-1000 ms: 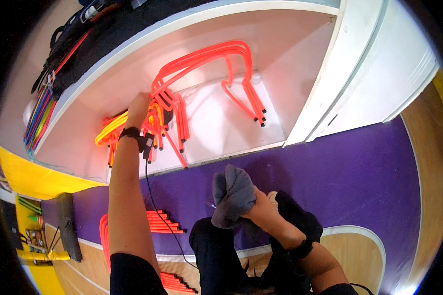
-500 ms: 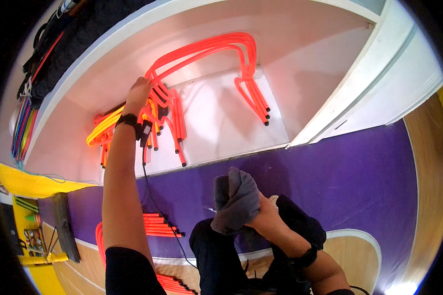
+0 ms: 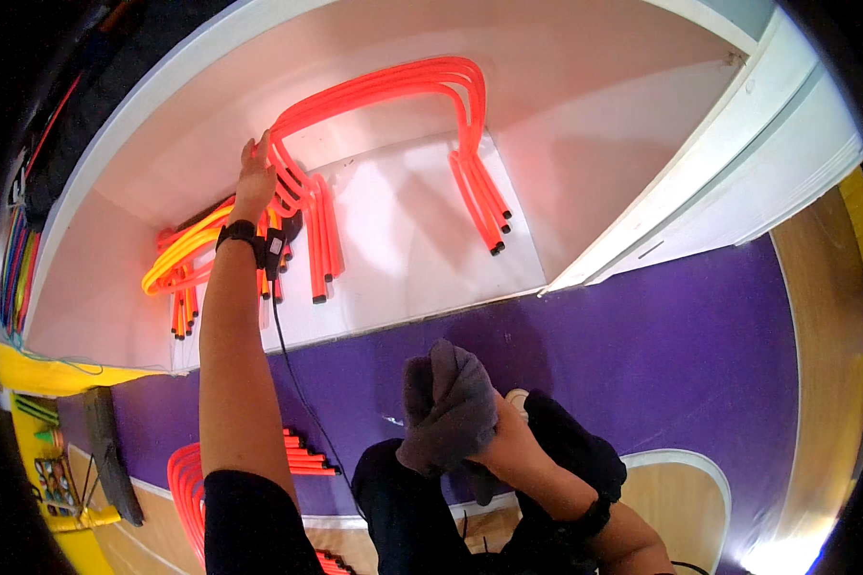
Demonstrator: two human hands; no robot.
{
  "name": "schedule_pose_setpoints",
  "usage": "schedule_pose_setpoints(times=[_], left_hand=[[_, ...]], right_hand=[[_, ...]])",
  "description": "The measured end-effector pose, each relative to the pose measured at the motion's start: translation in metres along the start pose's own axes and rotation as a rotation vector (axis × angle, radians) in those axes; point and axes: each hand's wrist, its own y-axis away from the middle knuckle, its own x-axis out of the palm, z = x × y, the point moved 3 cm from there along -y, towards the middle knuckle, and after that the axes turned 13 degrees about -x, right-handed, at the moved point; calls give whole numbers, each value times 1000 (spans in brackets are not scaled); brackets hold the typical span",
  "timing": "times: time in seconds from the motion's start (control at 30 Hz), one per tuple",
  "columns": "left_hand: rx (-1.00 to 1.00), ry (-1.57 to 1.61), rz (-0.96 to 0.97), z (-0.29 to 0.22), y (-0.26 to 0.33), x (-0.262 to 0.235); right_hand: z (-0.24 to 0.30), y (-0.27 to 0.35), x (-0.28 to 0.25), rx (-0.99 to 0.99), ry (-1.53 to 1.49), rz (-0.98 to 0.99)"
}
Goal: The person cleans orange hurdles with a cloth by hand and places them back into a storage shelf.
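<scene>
The red hurdles (image 3: pixel 393 79) stand just right of our left grip (image 3: pixel 254 182), whose closure we cannot tell from this angle; a one-sided push could tip them. Our right grip (image 3: pixel 510 450) clutches a grey cloth (image 3: pixel 448 407), so it could hardly steady them.

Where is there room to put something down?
There's bare room on the white board between the left and right legs of the red hurdles, and on the purple floor between the white panel and the black trousers. It's crowded at the shelf's left end, where yellow hurdles bunch up near the left hand.
</scene>
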Motion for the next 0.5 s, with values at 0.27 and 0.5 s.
schedule_pose_setpoints(times=[0.27, 0.5], left_hand=[[-2, 93, 33, -10, 203, -37], [-371, -145, 225, 9, 508, -186]], right_hand=[[-6, 10, -2, -152, -94, -63], [-8, 33, 15, -188, -107, -65]])
